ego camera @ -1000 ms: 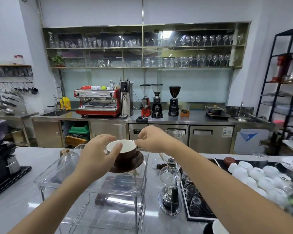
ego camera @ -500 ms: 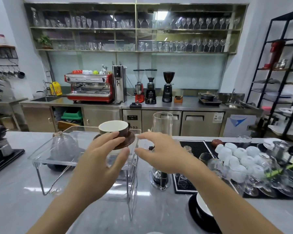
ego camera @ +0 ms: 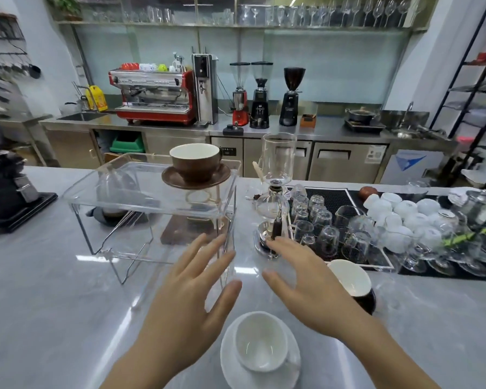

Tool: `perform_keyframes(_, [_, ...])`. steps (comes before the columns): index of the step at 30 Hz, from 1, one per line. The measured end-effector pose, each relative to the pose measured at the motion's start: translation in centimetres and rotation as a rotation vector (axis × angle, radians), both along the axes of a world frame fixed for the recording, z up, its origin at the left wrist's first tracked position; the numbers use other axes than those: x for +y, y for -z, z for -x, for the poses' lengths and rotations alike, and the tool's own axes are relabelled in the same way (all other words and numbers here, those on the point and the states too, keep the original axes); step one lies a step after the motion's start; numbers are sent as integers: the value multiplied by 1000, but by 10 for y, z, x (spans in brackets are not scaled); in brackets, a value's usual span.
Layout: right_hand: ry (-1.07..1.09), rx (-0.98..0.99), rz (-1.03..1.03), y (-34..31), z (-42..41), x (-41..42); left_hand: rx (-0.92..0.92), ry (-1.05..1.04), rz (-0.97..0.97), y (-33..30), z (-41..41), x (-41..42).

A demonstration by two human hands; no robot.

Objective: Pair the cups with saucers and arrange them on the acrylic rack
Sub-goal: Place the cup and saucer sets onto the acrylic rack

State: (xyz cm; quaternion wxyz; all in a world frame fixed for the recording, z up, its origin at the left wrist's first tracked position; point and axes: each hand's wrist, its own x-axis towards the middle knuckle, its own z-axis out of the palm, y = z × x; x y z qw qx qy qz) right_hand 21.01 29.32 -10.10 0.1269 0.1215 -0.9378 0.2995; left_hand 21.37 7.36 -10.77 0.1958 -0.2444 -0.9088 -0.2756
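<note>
Brown cup upright on matching brown saucer, on the top shelf of the clear acrylic rack, near its far right corner. Below, on the grey counter: white cup on white saucer, nearest the camera, between the two forearms. Just right of that, partly hidden behind the right hand: a dark cup with white inside, apparently on a dark saucer. Left hand with fingers spread and straight, holding nothing, in front of the rack's near right leg. Right hand likewise spread and flat, holding nothing, over the counter. Beside the rack, to the right: glass siphon brewer, then a black mat with upturned glasses and white cups. Along the back wall: red espresso machine.
</note>
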Motion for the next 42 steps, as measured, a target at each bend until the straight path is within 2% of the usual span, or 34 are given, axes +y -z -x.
perform_keyframes(11, [136,-201,44,85,-35,20,-294,-24,-41,86,-27,7])
perform_keyframes(19, [204,-349,123,120,-45,25,-446,-124,-29,132,-28,10])
perform_keyframes(36, [404,-641,462,154,-29,39,-772,-245,-345,159,-13,12])
perform_keyframes(42, [422,-784,730,159,-26,39,-826,-281,-416,162,-15,15])
